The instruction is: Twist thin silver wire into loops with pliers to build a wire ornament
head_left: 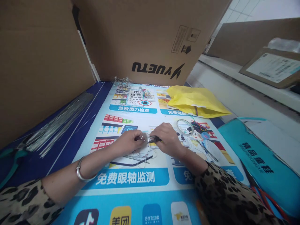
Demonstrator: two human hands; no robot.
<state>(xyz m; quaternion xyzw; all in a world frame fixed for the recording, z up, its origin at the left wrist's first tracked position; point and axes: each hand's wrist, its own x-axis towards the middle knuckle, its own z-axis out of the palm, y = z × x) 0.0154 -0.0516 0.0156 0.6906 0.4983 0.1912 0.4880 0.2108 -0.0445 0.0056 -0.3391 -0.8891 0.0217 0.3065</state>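
Head cam gives a look down at a work surface covered by a big printed poster (126,197), mostly light blue, with Chinese lettering and an eye chart. Left of it there's a dark blue surface (72,153) with a bundle of silvery wires (63,122) lying on it, plus a green-handled tool (14,162) at the edge of view. Behind it all stands a large carton (131,34), YUETU printed upside down, with a wire tangle (123,82) near its foot. Over on the right: a crumpled yellow bag (197,98), a clear ring (192,131) beside some coloured strands (201,126), a teal piece of packaging (257,150), and a pale ledge with a labelled parcel (272,68) leaning on it. Now the hands, both over the middle of the poster and close together. Left hand (132,142) has its fingers pinched together on a thin wire (142,137), which sits right between the two hands. Right hand (170,140) is closed around small pliers (153,138), tips pointing toward the left fingers. Can't tell if those tips are actually biting the wire, it's too fine and blurry.
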